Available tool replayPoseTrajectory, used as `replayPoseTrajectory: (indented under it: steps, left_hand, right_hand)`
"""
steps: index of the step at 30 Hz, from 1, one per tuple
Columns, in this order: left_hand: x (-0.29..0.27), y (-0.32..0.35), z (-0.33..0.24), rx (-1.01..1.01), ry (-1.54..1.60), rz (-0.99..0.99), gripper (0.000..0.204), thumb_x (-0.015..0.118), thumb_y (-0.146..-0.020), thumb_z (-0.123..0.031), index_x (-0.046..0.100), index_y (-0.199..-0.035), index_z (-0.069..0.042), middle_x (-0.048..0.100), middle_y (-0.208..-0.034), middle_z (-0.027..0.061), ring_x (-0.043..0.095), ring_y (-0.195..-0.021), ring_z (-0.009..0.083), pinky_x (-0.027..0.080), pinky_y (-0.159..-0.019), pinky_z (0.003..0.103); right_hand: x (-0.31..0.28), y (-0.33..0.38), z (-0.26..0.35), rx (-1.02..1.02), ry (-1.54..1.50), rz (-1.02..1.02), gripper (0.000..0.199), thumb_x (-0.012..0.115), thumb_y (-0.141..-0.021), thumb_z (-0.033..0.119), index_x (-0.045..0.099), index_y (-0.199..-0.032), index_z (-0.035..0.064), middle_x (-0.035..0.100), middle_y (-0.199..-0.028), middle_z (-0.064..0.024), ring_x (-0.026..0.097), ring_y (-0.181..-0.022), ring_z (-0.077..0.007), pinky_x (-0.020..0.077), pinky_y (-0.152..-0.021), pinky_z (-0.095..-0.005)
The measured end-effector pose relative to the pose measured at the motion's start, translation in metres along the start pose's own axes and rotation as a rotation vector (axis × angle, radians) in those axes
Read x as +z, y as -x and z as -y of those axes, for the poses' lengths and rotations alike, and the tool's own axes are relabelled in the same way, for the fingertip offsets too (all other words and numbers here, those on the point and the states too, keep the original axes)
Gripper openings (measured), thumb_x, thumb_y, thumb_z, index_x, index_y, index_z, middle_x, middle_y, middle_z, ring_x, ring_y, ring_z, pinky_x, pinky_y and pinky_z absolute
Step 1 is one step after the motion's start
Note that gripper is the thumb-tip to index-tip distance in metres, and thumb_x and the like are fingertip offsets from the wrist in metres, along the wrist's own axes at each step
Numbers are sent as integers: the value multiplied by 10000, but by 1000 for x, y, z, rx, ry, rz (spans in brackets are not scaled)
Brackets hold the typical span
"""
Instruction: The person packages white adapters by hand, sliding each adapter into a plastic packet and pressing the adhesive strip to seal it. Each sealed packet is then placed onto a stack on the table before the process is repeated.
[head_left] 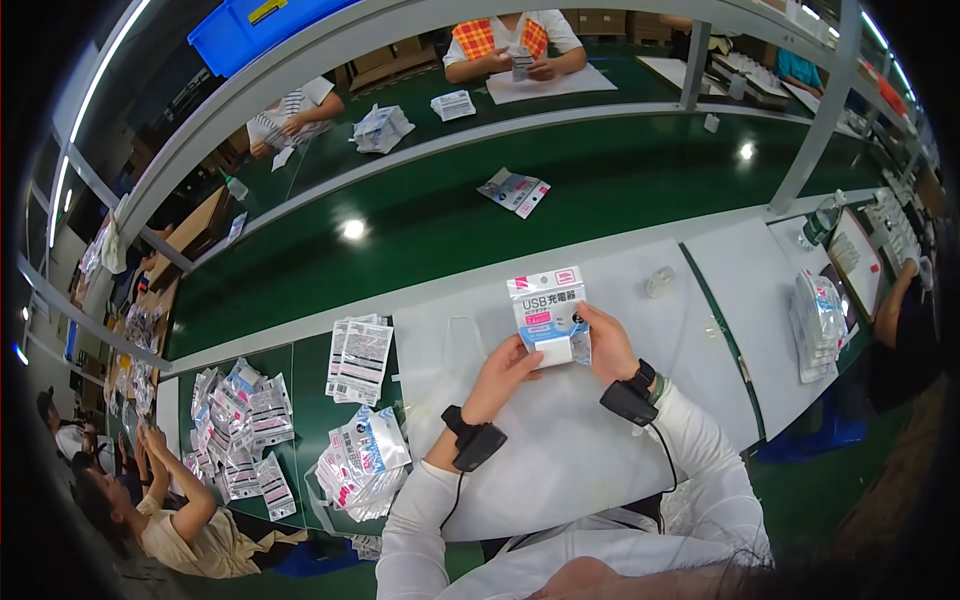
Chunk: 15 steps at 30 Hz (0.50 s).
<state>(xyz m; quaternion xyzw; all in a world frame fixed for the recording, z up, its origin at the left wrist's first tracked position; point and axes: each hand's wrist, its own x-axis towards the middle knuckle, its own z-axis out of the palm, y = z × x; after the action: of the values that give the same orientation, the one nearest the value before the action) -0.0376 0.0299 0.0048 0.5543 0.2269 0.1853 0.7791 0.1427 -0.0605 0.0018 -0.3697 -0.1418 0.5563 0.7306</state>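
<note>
A white, pink and blue printed plastic packet (546,300) is held up over the white work surface (480,470), its printed front facing me. My left hand (508,372) closes on its lower left edge, thumb across the front. On the right edge, my right hand (608,345) grips it with the thumb near the front. A plain white block-like patch shows low on the packet's front; whether it lies inside cannot be told. Black straps with small boxes sit on both my wrists.
To my left lie a stack of printed packets (365,460), flat packets (360,358) and a loose heap (240,425). One packet (515,191) rests on the green belt (420,210). A small clear cup-like item (660,281) stands at right, packets (818,325) beyond. Other people work around.
</note>
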Motion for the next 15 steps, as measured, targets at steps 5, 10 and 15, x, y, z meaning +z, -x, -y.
replayPoseTrajectory:
  steps: [5, 10, 15]
  left_hand:
    - [2, -2, 7, -18, -46, -55, 348, 554, -954, -139, 506, -1270, 0, 604, -1183, 83, 595, -1054, 163, 521, -844, 289]
    - [0, -1, 5, -61, -50, -48, 320, 549, -958, -136, 518, -1243, 5, 625, -1141, 83, 626, -990, 170, 537, -819, 294]
    - [2, -1, 5, -59, -34, -49, 311, 547, -962, -144, 523, -1231, 10, 622, -1149, 87, 631, -978, 168, 535, -829, 298]
  right_hand:
    - [-3, 4, -1, 56, -3, 74, 383, 522, -982, 281, 548, -1231, -8, 633, -1118, -46, 595, -1026, -135, 461, -903, -297]
    - [1, 6, 0, 146, 159, 55, 385, 536, -978, 287, 553, -1221, -10, 631, -1142, -64, 609, -1019, -139, 477, -885, -292]
    - [-2, 5, -3, 158, 155, 31, 388, 536, -979, 300, 563, -1201, -17, 636, -1128, -71, 623, -985, -136, 491, -853, -284]
